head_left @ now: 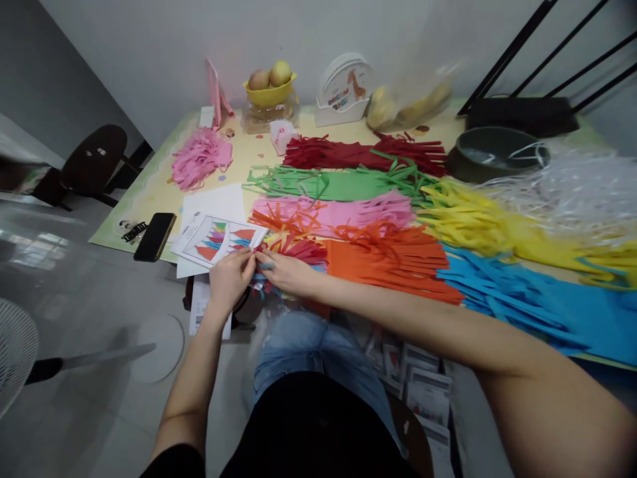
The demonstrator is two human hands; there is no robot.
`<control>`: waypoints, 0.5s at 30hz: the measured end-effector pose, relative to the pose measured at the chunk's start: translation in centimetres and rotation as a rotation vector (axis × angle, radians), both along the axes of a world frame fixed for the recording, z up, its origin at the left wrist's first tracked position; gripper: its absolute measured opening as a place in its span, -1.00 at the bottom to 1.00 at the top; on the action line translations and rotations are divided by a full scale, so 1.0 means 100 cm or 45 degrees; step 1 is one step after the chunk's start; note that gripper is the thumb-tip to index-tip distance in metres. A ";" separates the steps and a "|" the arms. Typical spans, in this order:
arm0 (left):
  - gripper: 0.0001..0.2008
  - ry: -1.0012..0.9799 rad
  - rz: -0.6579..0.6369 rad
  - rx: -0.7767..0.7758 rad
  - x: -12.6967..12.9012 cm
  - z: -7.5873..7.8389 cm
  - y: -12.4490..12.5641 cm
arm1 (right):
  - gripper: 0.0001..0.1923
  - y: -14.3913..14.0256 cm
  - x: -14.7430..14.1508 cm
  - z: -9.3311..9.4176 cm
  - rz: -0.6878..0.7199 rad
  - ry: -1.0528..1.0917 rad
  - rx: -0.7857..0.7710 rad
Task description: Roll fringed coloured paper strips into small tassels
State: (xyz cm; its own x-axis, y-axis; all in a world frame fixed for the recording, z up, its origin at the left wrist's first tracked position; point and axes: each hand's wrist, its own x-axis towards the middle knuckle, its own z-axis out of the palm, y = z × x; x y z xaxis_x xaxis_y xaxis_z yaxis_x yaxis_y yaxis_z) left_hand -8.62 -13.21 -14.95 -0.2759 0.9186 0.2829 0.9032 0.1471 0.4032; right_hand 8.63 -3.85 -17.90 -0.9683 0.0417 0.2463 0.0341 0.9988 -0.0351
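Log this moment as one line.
left grip: fingertips at multicoloured fringed bundle; right grip: same bundle; pinch: unclear; beyond left grip: white printed paper sheet; rightward: orange fringed stack

One head-worn camera is looking forward and down from above the wearer's black top [308,431], which is filling the near foreground. It is facing the table [249,149] and the wall [199,33] behind, framing the left hand [229,279] and right hand [289,273] at middle range.
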 end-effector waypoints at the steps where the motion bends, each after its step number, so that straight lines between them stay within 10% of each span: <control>1: -0.70 -0.042 -0.032 -0.003 -0.016 0.001 0.002 | -0.61 0.003 0.001 0.001 0.001 -0.033 -0.037; 8: -0.57 0.042 0.492 -0.128 -0.135 -0.002 0.018 | -0.58 0.010 0.007 0.016 0.079 -0.160 -0.133; 15: -0.59 0.010 0.482 -0.115 -0.136 -0.022 0.021 | -0.57 0.020 -0.041 0.016 0.180 -0.168 -0.243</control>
